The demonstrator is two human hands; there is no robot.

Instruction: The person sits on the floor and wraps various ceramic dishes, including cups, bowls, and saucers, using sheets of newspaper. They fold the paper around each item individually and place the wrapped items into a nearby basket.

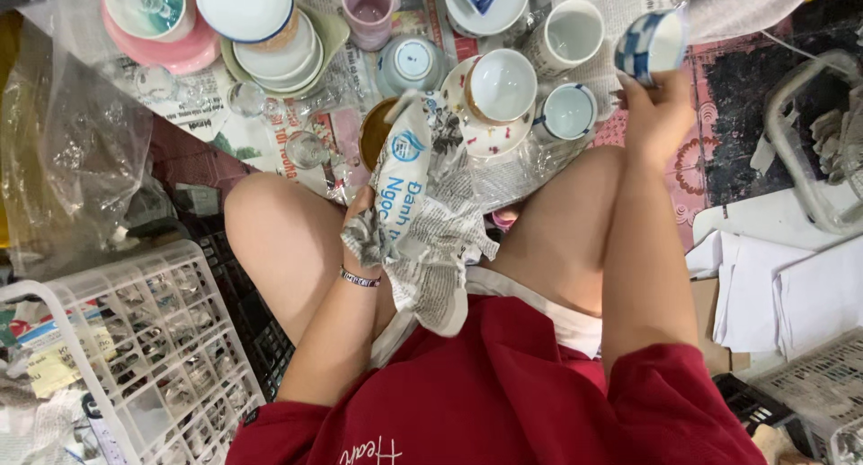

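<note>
While the right hand (659, 115) is raised above the knee, a small white ceramic cup with blue checks (650, 43) is gripped in its curled fingers; a crumpled sheet of printed newspaper (422, 222) is clutched tightly by the left hand (364, 236) between the thighs, near the crockery

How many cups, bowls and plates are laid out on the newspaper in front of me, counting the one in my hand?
Cups or mugs: 4, counting the blue-and-white cup in the right hand
Bowls: 5
Plates or saucers: 4
Total: 13, as far as the clutter allows; the left hand holds only crumpled newspaper.
</note>
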